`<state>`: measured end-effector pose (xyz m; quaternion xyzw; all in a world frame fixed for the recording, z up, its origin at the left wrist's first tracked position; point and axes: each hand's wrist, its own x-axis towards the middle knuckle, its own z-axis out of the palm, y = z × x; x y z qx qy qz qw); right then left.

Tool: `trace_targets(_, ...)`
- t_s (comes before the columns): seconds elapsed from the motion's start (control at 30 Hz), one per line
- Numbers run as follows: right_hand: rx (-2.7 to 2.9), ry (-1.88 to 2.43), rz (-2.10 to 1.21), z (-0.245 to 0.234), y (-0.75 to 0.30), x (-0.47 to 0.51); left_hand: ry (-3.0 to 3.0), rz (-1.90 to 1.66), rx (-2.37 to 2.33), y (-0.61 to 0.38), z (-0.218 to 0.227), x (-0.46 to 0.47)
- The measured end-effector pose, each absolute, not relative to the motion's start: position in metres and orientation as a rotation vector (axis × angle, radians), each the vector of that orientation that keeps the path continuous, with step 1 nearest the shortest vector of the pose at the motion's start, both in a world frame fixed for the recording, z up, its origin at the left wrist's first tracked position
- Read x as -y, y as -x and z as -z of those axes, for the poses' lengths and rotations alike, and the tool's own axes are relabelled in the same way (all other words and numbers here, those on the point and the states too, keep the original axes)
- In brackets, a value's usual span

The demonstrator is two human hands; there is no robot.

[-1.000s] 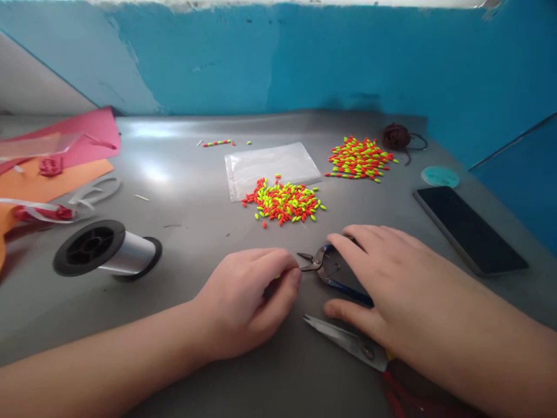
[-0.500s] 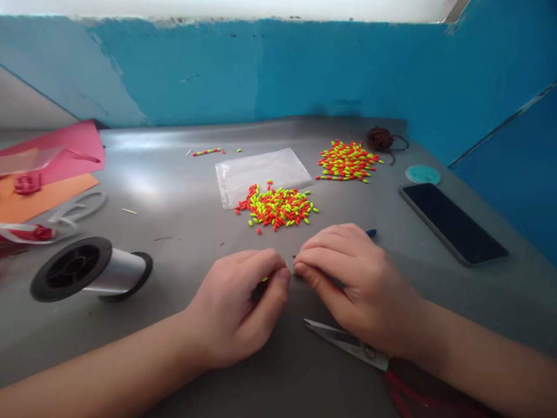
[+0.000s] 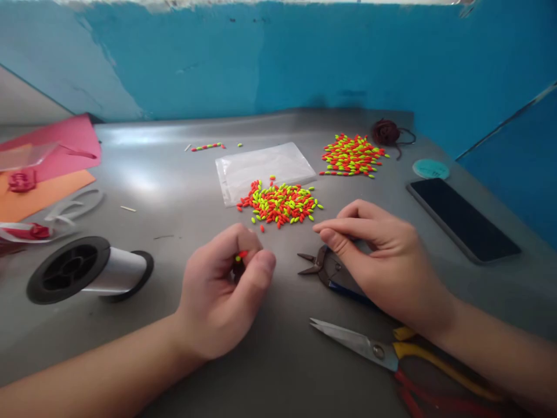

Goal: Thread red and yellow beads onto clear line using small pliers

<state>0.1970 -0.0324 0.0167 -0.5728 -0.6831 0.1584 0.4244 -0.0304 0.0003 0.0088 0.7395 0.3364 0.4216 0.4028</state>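
Observation:
My left hand rests on the grey table, fingers curled and pinched on small red and yellow beads. Beside it, my right hand hovers over small blue-handled pliers, thumb and forefinger pinched together; what they hold, if anything, is too small to see. Just beyond both hands lies a pile of red and yellow beads, partly on a clear plastic bag. A second bead pile lies farther right.
Scissors with red and yellow handles lie near the front right. A black spool of clear line lies at left, coloured paper behind it. A phone, a teal disc, dark cord and a short beaded strand are farther off.
My right hand drew away from my left hand and lifted toward the bead pile, uncovering the pliers. My left hand turned up, showing beads in its pinch.

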Motion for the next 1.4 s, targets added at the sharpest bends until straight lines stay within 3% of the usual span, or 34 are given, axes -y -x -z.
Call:
trace_targets(0.33, 1.899, 1.212, -0.782, -0.020, -0.187, 0.045, -1.672, -1.088, -0.812, 0.019, -0.008, -0.003)
trace_targets(0.7, 2.071, 1.043, -0.825, -0.016, -0.184, 0.043, -1.498, -1.179, -0.870, 0.020, -0.006, -0.006)
trace_targets(1.03, 1.788, 1.257, -0.899, -0.026, -0.185, 0.043, -1.406, -1.211, -0.857, 0.026, -0.005, -0.007)
trace_targets(1.17, 1.570, 1.373, -1.004, -0.024, -0.189, 0.038, -1.517, -1.225, -0.780, 0.028, -0.003, -0.003)
trace_targets(1.4, 1.505, 1.469, -0.883, -0.022, -0.191, 0.038, -1.891, -1.125, -0.744, 0.035, -0.012, 0.008)
